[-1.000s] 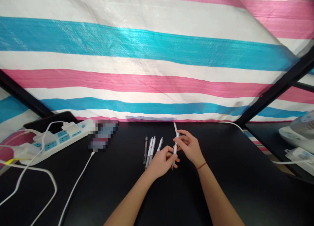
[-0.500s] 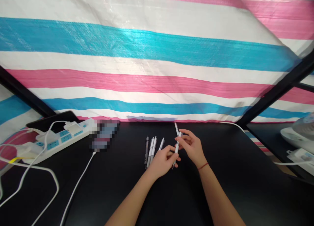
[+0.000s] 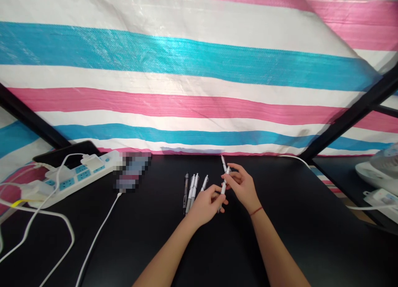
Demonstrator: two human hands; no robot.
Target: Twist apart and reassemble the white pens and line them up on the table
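A white pen (image 3: 223,188) is held upright at a tilt between both hands, over the black desk (image 3: 149,245). My left hand (image 3: 206,204) is closed on its lower part, thumb against the barrel. Around the upper end, near the clip, the thumb and fingers of my right hand (image 3: 243,186) are closed. Just left of my left hand lie a dark grey pen (image 3: 185,191) and two white pens (image 3: 192,189) side by side. Another white pen (image 3: 205,181) is partly hidden behind my left hand. Beyond my right hand, one more white pen (image 3: 223,162) lies near the back edge.
At the left, a white power strip (image 3: 79,175) carries plugs and loose white cables (image 3: 71,229). A blurred phone-like thing (image 3: 133,171) lies beside it with a cable attached. Striped sheeting (image 3: 186,100) hangs behind the desk, and black frame bars (image 3: 345,117) slant at both sides.
Both hands keep their hold on the white pen; they and the pen have shifted only very slightly. The other pens lie as before.
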